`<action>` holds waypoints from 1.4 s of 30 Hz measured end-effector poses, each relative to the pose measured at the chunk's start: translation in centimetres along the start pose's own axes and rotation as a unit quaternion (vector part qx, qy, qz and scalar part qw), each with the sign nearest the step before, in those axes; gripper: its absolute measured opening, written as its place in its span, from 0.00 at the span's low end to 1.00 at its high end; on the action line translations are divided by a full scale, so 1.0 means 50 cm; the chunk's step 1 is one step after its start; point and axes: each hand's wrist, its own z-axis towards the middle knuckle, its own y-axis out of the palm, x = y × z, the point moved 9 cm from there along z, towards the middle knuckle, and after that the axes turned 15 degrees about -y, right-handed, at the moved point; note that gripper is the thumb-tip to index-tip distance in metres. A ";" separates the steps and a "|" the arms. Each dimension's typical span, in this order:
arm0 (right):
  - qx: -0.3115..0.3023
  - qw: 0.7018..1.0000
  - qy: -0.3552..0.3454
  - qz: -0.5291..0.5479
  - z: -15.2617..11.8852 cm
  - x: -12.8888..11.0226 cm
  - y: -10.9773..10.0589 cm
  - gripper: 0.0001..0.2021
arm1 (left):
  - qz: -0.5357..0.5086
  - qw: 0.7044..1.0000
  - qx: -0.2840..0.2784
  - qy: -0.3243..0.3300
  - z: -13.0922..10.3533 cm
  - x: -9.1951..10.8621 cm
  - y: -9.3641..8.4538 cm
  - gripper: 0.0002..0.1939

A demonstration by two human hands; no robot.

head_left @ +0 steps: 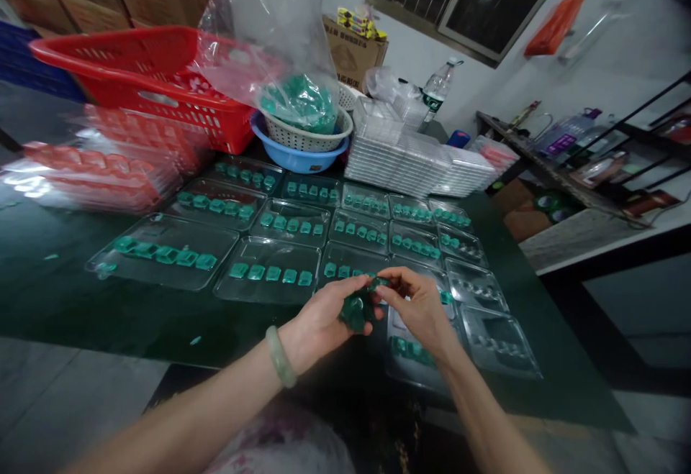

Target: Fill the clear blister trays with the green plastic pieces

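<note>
My left hand (329,316), a pale green bangle (281,357) on its wrist, is closed around several dark green translucent pieces (355,312). My right hand (418,307) meets it from the right, thumb and fingers pinching one more green piece (380,283). Both hands hover over the near edge of rows of clear plastic trays (267,272), most bearing a row of small green blocks (273,273). Below my right hand lies a tray partly covered by my arm, with green blocks (410,349) in it. Clear trays (499,341) at the right show bare moulded slots.
At the back stand a red plastic basket (145,93), a blue basin (302,158) under a colander (307,137) with bagged green pieces, and stacked clear trays (399,157). Bundled orange-red trays (91,179) lie left. A wooden shelf (561,165) borders the dark table (134,323) at right.
</note>
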 end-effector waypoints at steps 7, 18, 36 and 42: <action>0.043 0.989 0.052 0.130 -0.007 0.019 -0.006 0.11 | 0.131 0.984 0.062 0.105 -0.015 0.037 0.006 0.09; 0.085 0.989 0.010 0.124 -0.018 0.028 -0.010 0.11 | 0.125 0.980 0.092 0.124 -0.008 0.042 0.001 0.08; -0.034 0.997 -0.030 -0.067 -0.031 -0.018 0.001 0.06 | 0.357 0.913 0.151 0.126 -0.032 0.039 0.012 0.13; 0.048 0.999 0.021 0.013 -0.041 0.013 -0.008 0.06 | 0.399 0.894 0.142 0.146 -0.037 0.043 0.025 0.11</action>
